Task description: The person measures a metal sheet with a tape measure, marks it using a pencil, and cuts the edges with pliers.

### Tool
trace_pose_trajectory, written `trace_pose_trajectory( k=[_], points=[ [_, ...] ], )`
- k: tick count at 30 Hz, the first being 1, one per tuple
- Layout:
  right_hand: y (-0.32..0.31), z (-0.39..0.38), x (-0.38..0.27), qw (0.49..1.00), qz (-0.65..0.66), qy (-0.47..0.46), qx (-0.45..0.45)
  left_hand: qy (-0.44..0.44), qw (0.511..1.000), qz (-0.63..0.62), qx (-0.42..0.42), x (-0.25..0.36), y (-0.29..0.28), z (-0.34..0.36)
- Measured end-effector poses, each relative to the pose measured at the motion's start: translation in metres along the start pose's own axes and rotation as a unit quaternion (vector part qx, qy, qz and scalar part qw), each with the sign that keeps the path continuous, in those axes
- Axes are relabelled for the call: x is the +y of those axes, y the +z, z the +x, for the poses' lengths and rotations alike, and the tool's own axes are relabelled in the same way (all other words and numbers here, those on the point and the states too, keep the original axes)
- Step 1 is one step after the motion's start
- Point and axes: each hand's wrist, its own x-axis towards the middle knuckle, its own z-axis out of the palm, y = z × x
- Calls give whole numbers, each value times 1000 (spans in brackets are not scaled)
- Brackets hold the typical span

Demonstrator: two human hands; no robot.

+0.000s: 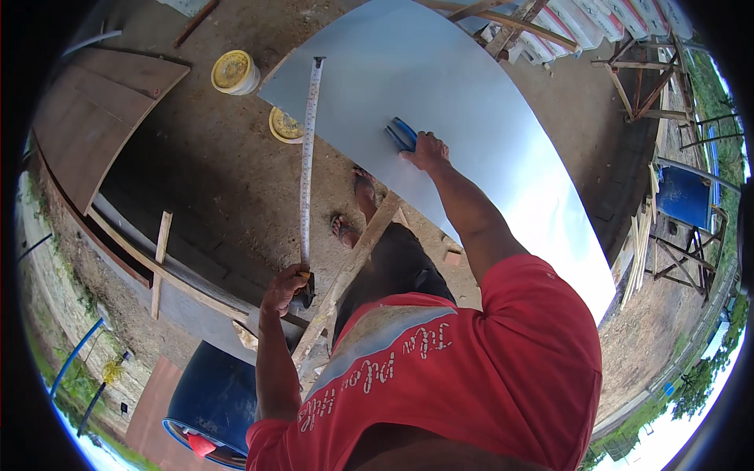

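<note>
My left hand (285, 290) is closed around a tape measure (305, 297) with a dark case and some orange on it. Its pale blade (308, 157) is drawn out far, and the hooked end reaches over the corner of a large shiny metal sheet (463, 94). Above that sheet, my right hand (428, 151) grips a pliers-like tool with two blue handles (402, 133). The handles point away from me, and the tool's head is hidden by my fingers.
A wooden beam (349, 271) runs beside my legs. Two yellow-lidded buckets, one white-sided (236, 73), stand on the dirt floor. Brown panels (102, 110) lie at left, a blue drum (216, 400) lower left. Stacked white bags (581, 23) and wooden trestles (648, 82) are at far right.
</note>
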Motion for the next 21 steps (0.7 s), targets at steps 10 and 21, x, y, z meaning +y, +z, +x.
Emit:
trace_pose_trajectory(
  k=[10, 21],
  points=[
    [21, -59, 30, 995, 49, 82, -16, 5, 996, -7, 92, -103, -7, -73],
    [35, -78, 71, 993, 111, 26, 31, -3, 963, -84, 258, -167, 62, -138]
  ],
)
